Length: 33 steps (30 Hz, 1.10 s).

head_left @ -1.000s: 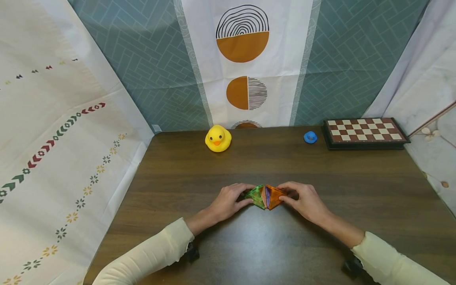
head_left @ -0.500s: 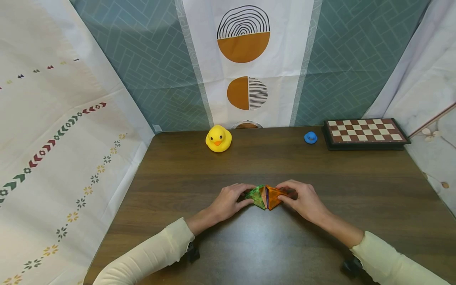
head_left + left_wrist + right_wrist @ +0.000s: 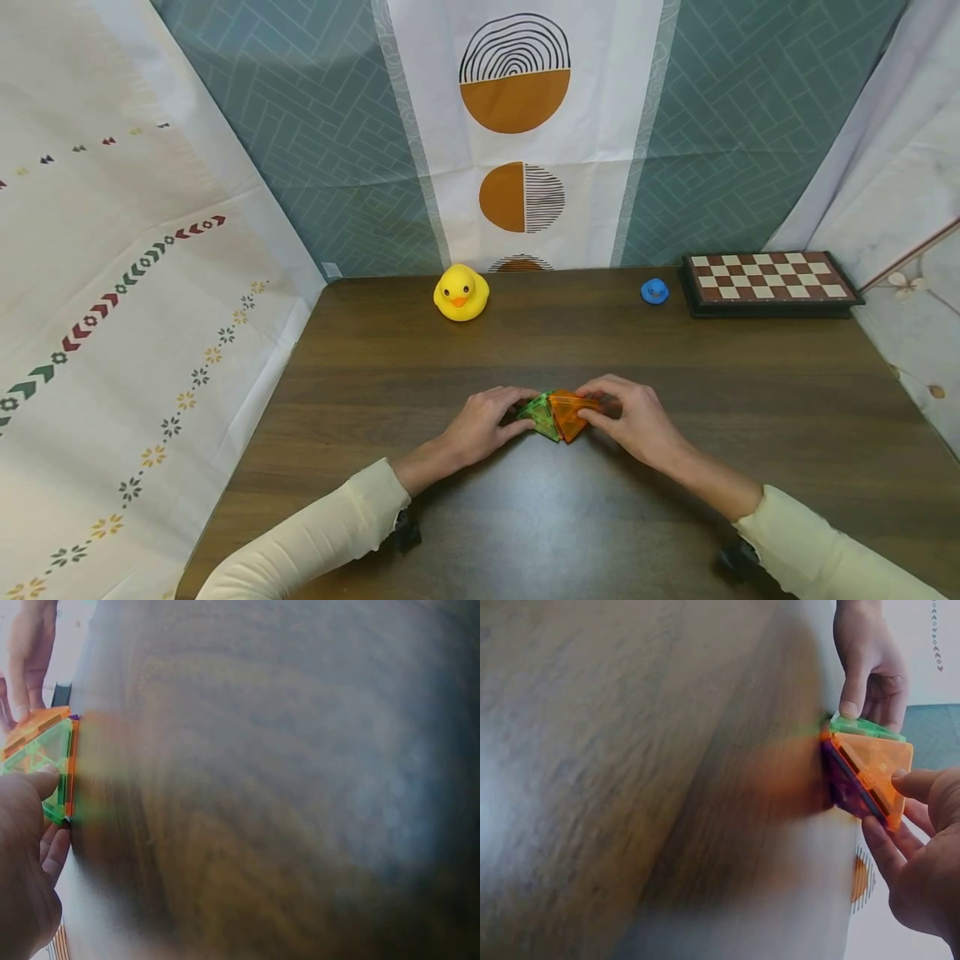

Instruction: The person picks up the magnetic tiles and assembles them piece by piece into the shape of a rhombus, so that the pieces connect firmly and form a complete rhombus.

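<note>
Translucent triangular magnetic tiles meet in the middle of the table. My left hand point(image 3: 480, 425) pinches the green triangular tile point(image 3: 542, 414) between thumb and fingers. My right hand point(image 3: 637, 419) pinches the orange triangular tile point(image 3: 567, 414), which leans in against the green one in the head view. Beneath the orange tile, a purple tile point(image 3: 844, 780) shows in the right wrist view; from the head it is hidden. The left wrist view has the thumb on the green tile's face point(image 3: 56, 746), with another orange edge point(image 3: 71, 780) along its side.
A yellow rubber duck point(image 3: 461, 293) sits at the table's back edge. Farther right are a small blue duck point(image 3: 655, 291) and a checkered game board box point(image 3: 768, 283). Fabric hangs behind and at both sides of the wooden table point(image 3: 390, 350).
My right hand has shifted slightly left and tilted the orange tile toward the green one. The purple and pale orange strips between them are now covered. My left hand stays put.
</note>
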Each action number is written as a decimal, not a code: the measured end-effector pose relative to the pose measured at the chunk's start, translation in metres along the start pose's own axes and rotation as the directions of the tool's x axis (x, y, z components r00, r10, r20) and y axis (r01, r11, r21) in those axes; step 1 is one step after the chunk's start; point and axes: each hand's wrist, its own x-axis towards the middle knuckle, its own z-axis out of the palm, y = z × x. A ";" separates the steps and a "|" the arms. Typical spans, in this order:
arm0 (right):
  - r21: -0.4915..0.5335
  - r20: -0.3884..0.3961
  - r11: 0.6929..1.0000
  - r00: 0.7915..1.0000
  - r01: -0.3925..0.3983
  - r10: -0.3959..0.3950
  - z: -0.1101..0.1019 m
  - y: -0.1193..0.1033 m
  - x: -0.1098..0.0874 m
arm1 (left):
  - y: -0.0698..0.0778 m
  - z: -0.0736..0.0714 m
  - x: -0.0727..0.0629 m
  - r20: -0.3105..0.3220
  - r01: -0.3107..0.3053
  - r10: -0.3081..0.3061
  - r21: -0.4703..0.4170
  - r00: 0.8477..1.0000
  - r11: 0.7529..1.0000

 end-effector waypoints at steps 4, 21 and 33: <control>0.013 -0.005 1.000 1.000 0.017 -0.017 0.002 -0.001 0.000 | 0.000 0.001 0.000 -0.001 -0.002 0.002 0.004 1.000 1.000; 0.061 0.129 0.997 0.991 -0.045 0.037 0.010 0.003 -0.001 | 0.002 0.003 0.001 -0.005 -0.041 0.042 0.040 0.999 0.998; 0.040 0.109 0.999 0.994 -0.032 0.027 0.015 0.006 -0.002 | 0.006 0.010 0.004 -0.029 -0.005 0.007 0.044 1.000 0.999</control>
